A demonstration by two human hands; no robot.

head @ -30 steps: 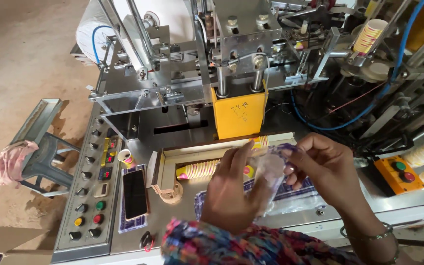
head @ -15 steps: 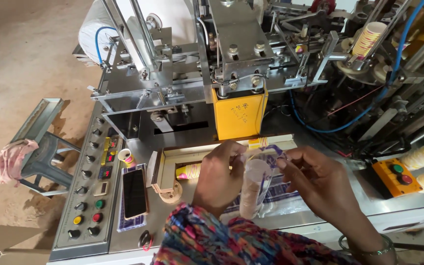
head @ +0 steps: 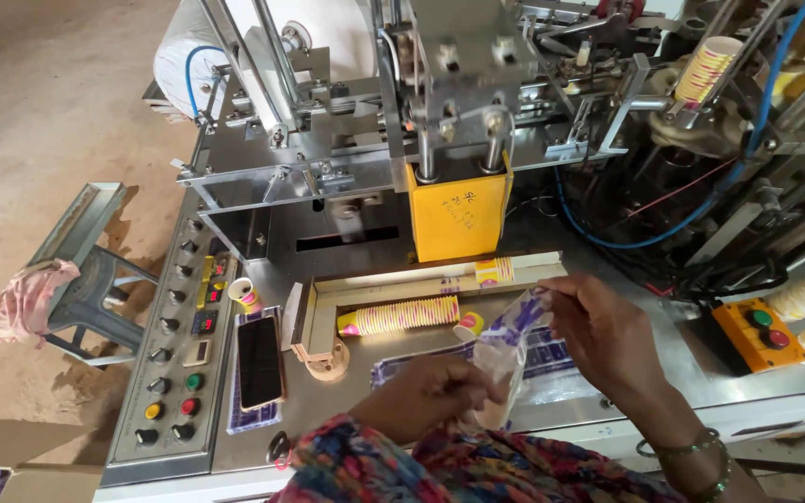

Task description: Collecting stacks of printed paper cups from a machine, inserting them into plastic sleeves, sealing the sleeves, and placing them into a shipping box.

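Head view: both hands on clear plastic sleeve bag (head: 505,359) with blue print, held over machine deck. Right hand (head: 607,340) fingers pinched on bag top, left hand (head: 430,401) fingers closed round bottom. Risk I'd guess: thin film slips or tears, snags on moving yellow block (head: 458,216) close behind. Striped cup stack (head: 401,317) lies in tray beyond bag. Orange button box (head: 758,333) far right, phone (head: 259,361) left on panel.

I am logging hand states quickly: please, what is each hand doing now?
Left hand: closed on the lower part of the clear plastic bag.
Right hand: pinching the top edge of the same bag.
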